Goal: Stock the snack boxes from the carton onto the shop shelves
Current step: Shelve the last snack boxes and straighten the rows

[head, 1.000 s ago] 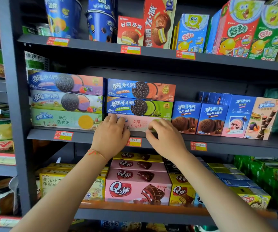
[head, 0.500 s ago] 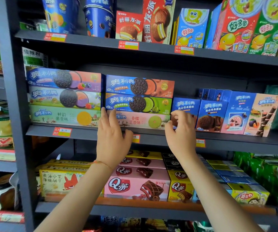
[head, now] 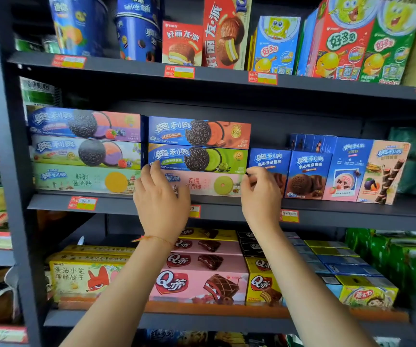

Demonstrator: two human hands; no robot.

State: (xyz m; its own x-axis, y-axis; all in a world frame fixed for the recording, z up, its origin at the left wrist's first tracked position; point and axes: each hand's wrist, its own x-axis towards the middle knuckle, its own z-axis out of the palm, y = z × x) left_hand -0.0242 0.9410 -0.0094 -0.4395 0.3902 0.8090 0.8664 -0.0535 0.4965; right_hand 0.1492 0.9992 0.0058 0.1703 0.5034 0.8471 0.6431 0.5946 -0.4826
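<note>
Dark metal shelf [head: 227, 209] holds three stacked cookie boxes near its front edge. The pink box [head: 209, 184] lies at the bottom, under the green box [head: 199, 158]. The left hand [head: 160, 204] rests with straight fingers on its left end. The right hand [head: 260, 194] pinches its right end. I think both should push evenly, so the pile stays straight.

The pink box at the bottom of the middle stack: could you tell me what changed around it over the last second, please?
Both hands spread apart along the pink box: the left hand slid to its left end, the right hand to its right end, uncovering its front. The stacks of boxes did not visibly shift.
</note>
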